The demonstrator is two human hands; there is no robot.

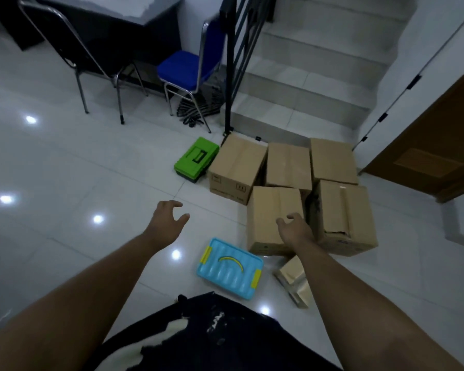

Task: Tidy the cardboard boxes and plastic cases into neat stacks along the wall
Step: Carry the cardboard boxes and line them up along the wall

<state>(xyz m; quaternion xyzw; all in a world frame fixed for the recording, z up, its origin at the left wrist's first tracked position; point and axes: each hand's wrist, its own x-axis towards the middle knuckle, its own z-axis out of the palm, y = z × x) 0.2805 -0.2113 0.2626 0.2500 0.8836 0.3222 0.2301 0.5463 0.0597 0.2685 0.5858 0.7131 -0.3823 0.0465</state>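
Observation:
Several brown cardboard boxes sit on the tiled floor by the stair foot: three in a back row [288,163] and two in front. My right hand [295,228] hovers over the near front box [268,210], fingers spread, holding nothing. My left hand [168,219] is out over bare floor to the left, fingers apart and empty. A green plastic case [196,159] stands left of the back row. A light blue plastic case [229,267] with yellow clips lies on the floor below my hands. A small flattened cardboard piece [295,279] lies right of it.
Stairs [306,76] with a black railing [229,62] rise behind the boxes. A blue chair [188,68], a metal-framed chair [73,62] and a dark desk [113,22] stand at the back left. A brown door [434,156] is at right. Glossy floor spreads left.

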